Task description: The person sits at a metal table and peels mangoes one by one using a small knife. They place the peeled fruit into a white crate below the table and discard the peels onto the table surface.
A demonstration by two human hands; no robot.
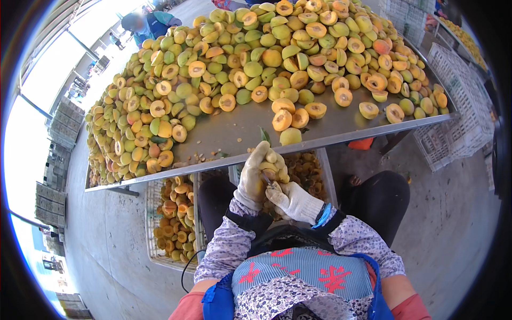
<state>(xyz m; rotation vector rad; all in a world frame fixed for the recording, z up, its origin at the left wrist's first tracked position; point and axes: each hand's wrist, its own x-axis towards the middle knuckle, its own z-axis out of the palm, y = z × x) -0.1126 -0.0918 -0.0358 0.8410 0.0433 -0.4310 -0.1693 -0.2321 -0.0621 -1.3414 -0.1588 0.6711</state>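
Note:
My left hand [253, 174], in a stained knit work glove, grips a yellow stone-fruit half [270, 173] with its cut side toward me. My right hand [299, 202], also gloved, holds a thin metal pitting tool [266, 178] whose end meets the cut face. The tool's tip and handle are mostly hidden by the fruit and fingers. Both hands are just in front of the near edge of a metal table [240, 132], above a plastic crate [329, 178] holding fruit halves. A large heap of halved yellow-green stone fruit [253, 69] covers much of the table.
Left of my legs, another crate [151, 236] holds fruit halves. White plastic crates [460, 104] stand at the table's right. A person [154, 24] is beyond the heap at left. Stacked crates [50, 204] line the far left. Loose pits [200, 157] lie near the table's front edge.

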